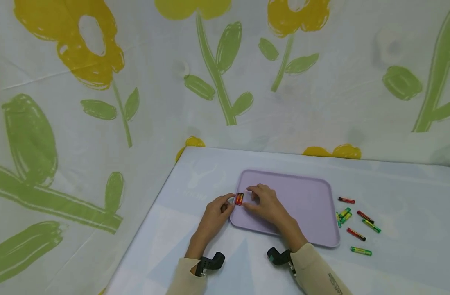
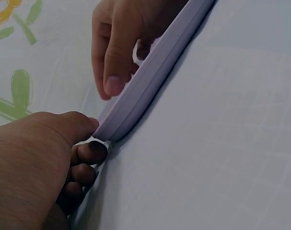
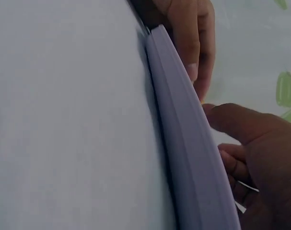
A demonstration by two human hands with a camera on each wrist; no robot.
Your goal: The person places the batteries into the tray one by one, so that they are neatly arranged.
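Observation:
Red batteries (image 1: 239,199) with black ends lie side by side near the left rim of a lilac tray (image 1: 302,205). My left hand (image 1: 214,215) is at that rim, its index fingertip right beside the batteries. In the left wrist view its thumb (image 2: 80,125) meets the tray's corner, with the other fingers bent below. Over the tray, just right of the batteries, my right hand (image 1: 266,204) has thumb and fingers apart with nothing between them. The tray's wall hides the batteries in both wrist views.
Right of the tray lie several loose batteries: red ones such as the far red battery (image 1: 346,200), and green ones such as the near green battery (image 1: 361,250). A flower-printed cloth (image 1: 154,82) hangs behind and left of the white table (image 1: 412,213).

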